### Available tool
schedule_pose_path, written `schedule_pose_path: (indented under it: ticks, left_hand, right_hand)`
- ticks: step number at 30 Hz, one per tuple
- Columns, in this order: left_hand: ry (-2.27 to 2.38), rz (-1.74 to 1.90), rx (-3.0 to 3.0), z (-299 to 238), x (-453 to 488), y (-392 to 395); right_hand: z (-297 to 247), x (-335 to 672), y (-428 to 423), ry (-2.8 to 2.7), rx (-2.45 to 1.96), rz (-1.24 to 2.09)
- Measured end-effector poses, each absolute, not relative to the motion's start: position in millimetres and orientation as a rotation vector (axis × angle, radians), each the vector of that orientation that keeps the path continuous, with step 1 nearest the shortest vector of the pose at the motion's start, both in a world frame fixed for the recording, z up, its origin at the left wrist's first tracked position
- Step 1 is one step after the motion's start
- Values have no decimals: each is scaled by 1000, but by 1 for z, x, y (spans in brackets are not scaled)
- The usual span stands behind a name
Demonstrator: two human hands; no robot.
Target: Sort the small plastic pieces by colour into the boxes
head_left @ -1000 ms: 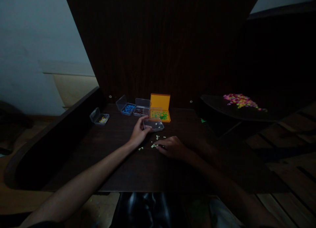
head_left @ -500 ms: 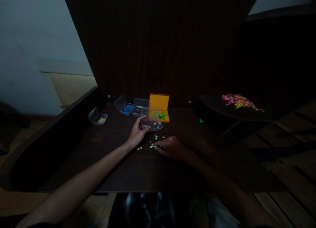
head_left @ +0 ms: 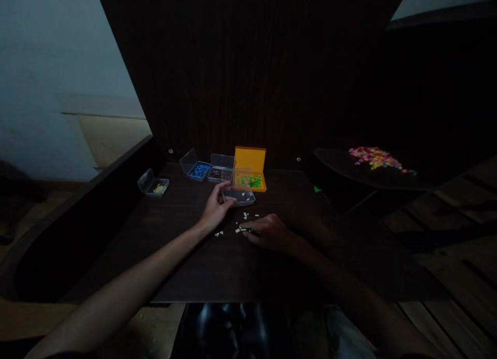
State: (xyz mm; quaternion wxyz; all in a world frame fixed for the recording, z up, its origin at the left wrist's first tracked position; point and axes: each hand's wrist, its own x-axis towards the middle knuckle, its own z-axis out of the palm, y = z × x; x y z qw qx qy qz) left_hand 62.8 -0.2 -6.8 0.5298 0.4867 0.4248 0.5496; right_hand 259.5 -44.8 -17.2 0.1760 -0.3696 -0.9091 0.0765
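Observation:
My left hand (head_left: 216, 207) grips the left side of a clear plastic box (head_left: 241, 198) with its lid raised. A few small whitish pieces (head_left: 244, 194) lie in that box. My right hand (head_left: 269, 231) rests low over the dark tabletop, index finger and thumb closing around a small white piece (head_left: 243, 229). More loose white pieces (head_left: 246, 215) are scattered around its fingertips. To the left lies another little group of white pieces (head_left: 219, 233). The other fingers of my right hand are curled and partly in shadow.
Behind stand an orange box (head_left: 250, 157) with green pieces, a clear box of dark pieces (head_left: 216, 174) and a clear box of blue pieces (head_left: 200, 171). A small box with yellow pieces (head_left: 158, 188) sits left. Colourful beads (head_left: 375, 158) lie on the right shelf (head_left: 337, 167).
Almost nothing differs. The view has shifted very slightly; both hands, the held box and the loose pieces keep their places.

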Motion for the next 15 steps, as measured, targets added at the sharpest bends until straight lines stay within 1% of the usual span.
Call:
schedule_pose_path:
  ticks: [8, 15]
  left_hand:
    - [1005, 1313, 1183, -6, 62, -2]
    - [1005, 1300, 1195, -6, 62, 0]
  right_hand:
    - [-18, 262, -43, -2511, -1030, 248]
    - [-11, 258, -44, -2544, -961, 353]
